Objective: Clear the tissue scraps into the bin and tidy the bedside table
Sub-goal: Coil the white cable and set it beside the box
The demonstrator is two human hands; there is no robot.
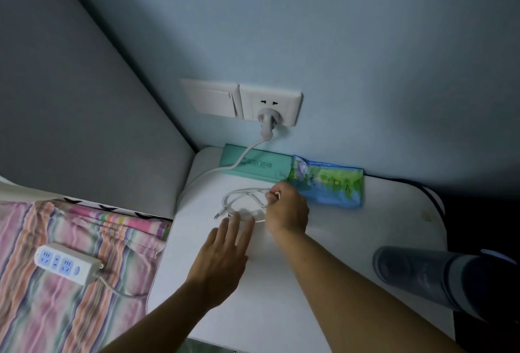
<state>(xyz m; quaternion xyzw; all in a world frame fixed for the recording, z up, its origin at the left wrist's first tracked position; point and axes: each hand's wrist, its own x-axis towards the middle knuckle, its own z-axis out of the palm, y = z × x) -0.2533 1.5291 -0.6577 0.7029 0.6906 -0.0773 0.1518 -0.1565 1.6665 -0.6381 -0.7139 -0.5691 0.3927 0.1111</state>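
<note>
A thin white charging cable (239, 200) lies coiled on the white bedside table (351, 228). My right hand (287, 212) pinches one end of that cable at the coil's right side. Just in front of the coil my left hand (222, 257) hovers flat with its fingers spread and nothing in it. Against the wall stand a teal box (259, 165) and a blue-green tissue pack (329, 181), side by side. No tissue scraps or bin show in view.
A grey plug (267, 120) sits in the wall socket; its thick cord (208, 174) runs over the teal box and off the table's left edge. A power strip (66, 264) lies on the striped bedding at left. A dark cylindrical bottle (422, 274) lies at the table's right.
</note>
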